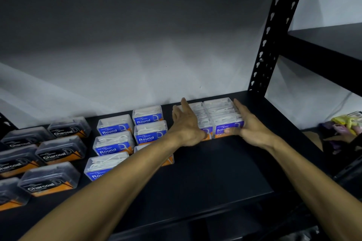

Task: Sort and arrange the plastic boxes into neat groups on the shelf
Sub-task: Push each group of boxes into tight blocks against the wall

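Shelf: black board (205, 166) on a dark slotted upright (274, 31), pale wall behind; the front right part lies bare
Group at far right: clear boxes of white floss picks with blue labels, two columns running from mid-depth to the back edge, packed touching; the right front box (225, 123) reads "Sm…", the rest hidden by a thumb; the left column (199, 113) is half covered by a hand
Left hand: (186, 125) lies flat against the left side of that block, fingers straight and reaching toward the back edge, thumb low at the front label; it presses, grips nothing
Right hand: (248, 123) flat against the right side of the block, fingers straight along the boxes, thumb across the front of the "Sm…" label; pressing, not curled round anything
Middle group: "Round" boxes (114, 126), blue labels, clear lids, two loose columns from the front edge back, near one another with small gaps; the nearest right one is mostly hidden under the left forearm
Left group: "Charcoal" boxes (60, 151), smoky lids, black and orange labels, set in slanted rows toward the left edge, some cut off by the view
Beyond the right edge: a heap of yellow and purple packets (346, 123), blurred, on a lower level; contents cannot be told
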The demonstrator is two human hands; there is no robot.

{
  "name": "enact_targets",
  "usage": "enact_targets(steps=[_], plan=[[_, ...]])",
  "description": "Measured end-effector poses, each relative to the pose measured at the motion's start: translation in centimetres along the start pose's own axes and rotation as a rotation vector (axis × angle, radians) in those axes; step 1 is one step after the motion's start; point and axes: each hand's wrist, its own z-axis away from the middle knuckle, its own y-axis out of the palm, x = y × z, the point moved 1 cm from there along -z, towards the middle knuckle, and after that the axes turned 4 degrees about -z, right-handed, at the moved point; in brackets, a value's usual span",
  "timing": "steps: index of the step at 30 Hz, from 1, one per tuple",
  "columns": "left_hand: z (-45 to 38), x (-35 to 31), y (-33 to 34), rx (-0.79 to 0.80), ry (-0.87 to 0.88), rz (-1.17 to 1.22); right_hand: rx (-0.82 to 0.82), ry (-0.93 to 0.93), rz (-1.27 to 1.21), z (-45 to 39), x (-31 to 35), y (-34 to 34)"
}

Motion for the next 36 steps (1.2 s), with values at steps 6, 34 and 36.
enact_targets(steps=[6, 34, 36], plan=[[0.01, 0.03, 0.03, 0.007, 0.015, -0.007, -0.002, -0.009, 0.03, 0.15, 0.19, -0.32], [-0.22, 0.1, 0.17, -0.01, 0.007, 0.009, 0.03, -0.018, 0.037, -0.05, 0.1, -0.49], [-0.21, 0.08, 0.06, -0.01, 0.001, 0.01, 0.04, -0.015, 0.03, -0.08, -0.02, -0.56]])
